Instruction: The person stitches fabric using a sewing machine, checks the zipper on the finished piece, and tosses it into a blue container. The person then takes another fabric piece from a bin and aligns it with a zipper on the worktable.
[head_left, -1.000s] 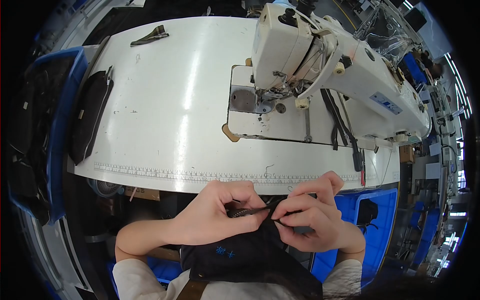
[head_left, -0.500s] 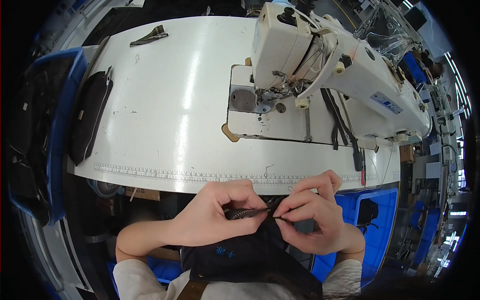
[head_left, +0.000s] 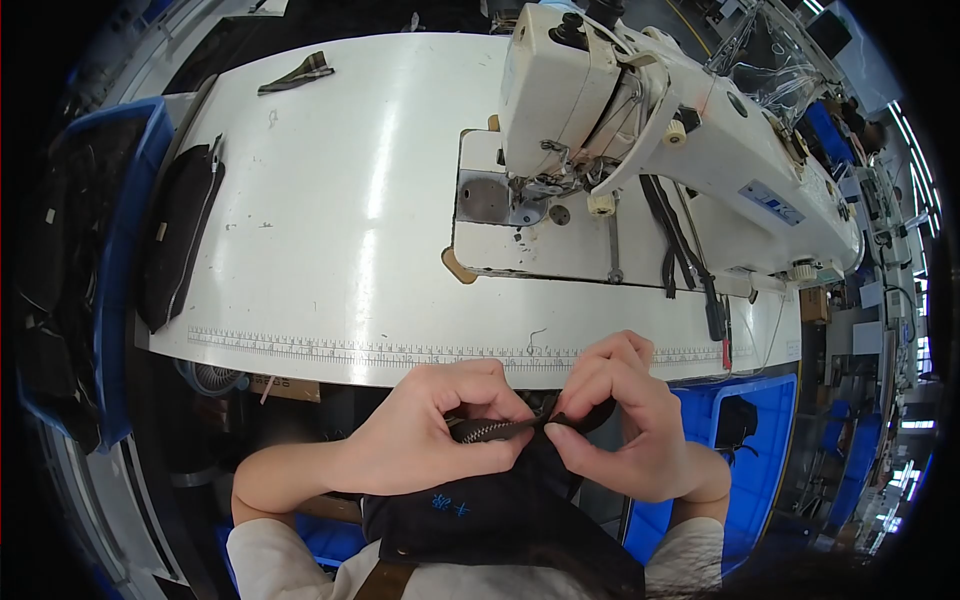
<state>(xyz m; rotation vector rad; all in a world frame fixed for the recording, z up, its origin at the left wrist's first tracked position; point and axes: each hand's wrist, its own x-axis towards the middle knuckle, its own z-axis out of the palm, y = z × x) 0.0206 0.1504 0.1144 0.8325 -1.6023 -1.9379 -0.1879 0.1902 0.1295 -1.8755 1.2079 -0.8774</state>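
Observation:
Just off the table's front edge, my left hand [head_left: 440, 428] pinches a dark zipper strip [head_left: 490, 430] whose metal teeth show between thumb and fingers. Close beside it on the right, my right hand [head_left: 630, 425] grips the other part of the same dark piece between thumb and curled fingers. The fingertips of both hands nearly meet, and the piece's middle is partly hidden by them. Both hands are above the dark apron [head_left: 480, 520] and in front of the printed ruler [head_left: 400, 352].
A white sewing machine [head_left: 690, 150] stands at the back right, with black zipper strips [head_left: 672, 235] beside it. A dark pouch [head_left: 180, 235] and a cloth scrap [head_left: 298, 75] lie on the white table [head_left: 320, 220]. Blue bins [head_left: 125, 290] flank it.
My right hand's fingers have curled inward and shifted slightly left, and more of the dark piece shows within that hand. My left hand has hardly moved.

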